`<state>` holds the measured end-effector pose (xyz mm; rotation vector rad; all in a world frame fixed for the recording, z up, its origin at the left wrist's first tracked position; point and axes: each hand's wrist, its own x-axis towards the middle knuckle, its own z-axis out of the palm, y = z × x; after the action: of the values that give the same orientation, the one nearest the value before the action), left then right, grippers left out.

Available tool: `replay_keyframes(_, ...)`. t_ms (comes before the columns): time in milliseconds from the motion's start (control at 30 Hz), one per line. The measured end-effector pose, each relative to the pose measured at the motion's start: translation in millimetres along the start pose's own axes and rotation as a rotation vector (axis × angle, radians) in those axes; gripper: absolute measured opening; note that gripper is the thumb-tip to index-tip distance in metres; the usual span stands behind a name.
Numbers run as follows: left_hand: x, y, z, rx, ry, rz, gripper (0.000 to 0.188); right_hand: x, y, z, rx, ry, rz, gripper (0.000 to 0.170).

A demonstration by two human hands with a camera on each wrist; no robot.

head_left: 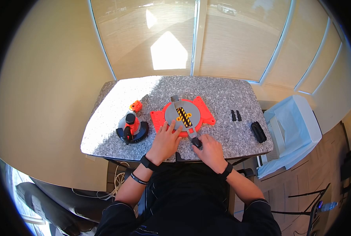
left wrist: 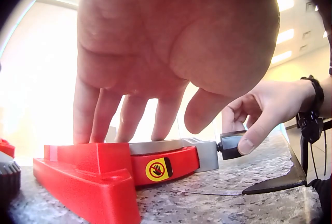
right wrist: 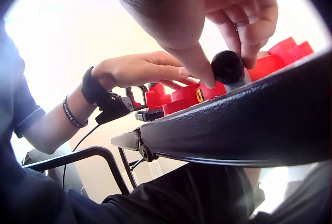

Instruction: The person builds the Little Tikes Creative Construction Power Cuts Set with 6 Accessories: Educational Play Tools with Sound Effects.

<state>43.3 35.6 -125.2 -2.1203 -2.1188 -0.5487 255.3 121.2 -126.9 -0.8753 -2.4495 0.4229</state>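
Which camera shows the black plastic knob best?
Left wrist: the black plastic knob appears side-on, its length visible. Right wrist shows mainly its round end; head shows it small, against the right hand.

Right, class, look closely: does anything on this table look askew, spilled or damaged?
Nothing looks spilled or damaged. Only the red base looks askew, sitting at a slant on the table, perhaps just from handling: the left hand rests on its grey disc and the right hand pinches its black knob.
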Motion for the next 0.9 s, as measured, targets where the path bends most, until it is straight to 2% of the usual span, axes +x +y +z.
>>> replay_keyframes(900, 0.1, -1.1, 1.3, -0.004, -0.005, -0.001, 0.049, 1.4, 2.8, -0.5, 0.041, -0.006, -0.001, 0.031)
